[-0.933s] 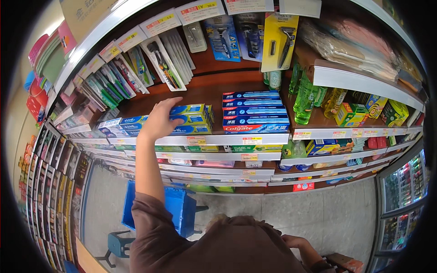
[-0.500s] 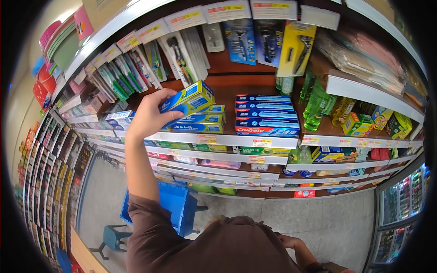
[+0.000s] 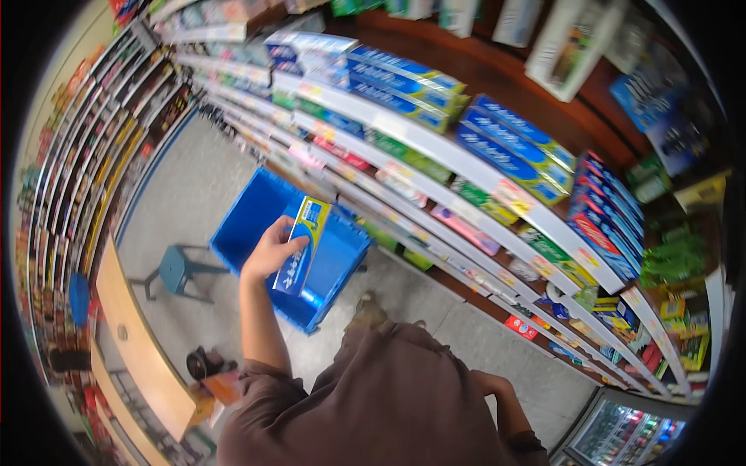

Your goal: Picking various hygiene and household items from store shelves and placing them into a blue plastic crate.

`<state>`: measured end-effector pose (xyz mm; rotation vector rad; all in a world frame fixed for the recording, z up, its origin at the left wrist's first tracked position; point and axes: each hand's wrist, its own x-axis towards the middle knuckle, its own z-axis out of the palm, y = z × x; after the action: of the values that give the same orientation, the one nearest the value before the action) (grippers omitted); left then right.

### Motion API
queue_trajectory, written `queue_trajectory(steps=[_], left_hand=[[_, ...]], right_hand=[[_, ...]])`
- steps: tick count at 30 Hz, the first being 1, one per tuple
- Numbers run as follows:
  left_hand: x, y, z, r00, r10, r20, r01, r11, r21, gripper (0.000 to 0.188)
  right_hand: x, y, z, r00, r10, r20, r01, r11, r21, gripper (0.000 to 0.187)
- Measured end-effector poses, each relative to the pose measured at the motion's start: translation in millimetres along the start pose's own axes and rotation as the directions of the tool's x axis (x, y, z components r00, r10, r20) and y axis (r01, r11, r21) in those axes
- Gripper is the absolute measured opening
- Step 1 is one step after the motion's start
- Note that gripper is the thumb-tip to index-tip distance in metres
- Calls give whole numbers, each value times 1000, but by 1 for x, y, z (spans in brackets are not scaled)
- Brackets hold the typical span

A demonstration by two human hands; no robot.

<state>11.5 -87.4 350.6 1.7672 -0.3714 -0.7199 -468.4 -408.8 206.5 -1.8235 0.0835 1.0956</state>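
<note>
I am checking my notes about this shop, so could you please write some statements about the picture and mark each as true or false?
1. The left hand holds a blue-and-yellow toothpaste box. True.
2. The blue crate is upside down. False: its open side faces up.
3. The teal stool stands left of the crate. True.
4. The right hand touches the shelves. False: it is beside the brown shirt, away from the shelves.

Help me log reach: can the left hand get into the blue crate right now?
Likely yes: the left hand, holding a blue and yellow box, appears above the blue crate, whose open top looks unobstructed.
</note>
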Motion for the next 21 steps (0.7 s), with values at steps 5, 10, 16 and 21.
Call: queue_trajectory(steps=[5, 10, 16, 21], left_hand=[[30, -210, -67, 830, -236, -505, 323, 942, 91, 40], [66, -316, -61, 655, -532, -536, 547, 824, -149, 50], [96, -434, -30, 471, -564, -678, 830, 545, 123, 71], [116, -480, -5, 359, -742, -566, 908, 418, 27, 74]], right_hand=[[54, -18, -18, 995, 56, 83, -48, 995, -91, 37], [97, -121, -49, 902, 186, -390, -207, 978, -14, 32], [121, -179, -37, 838, 250, -485, -266, 963, 36, 34], [111, -175, 1, 761, 441, -475, -402, 896, 189, 37]])
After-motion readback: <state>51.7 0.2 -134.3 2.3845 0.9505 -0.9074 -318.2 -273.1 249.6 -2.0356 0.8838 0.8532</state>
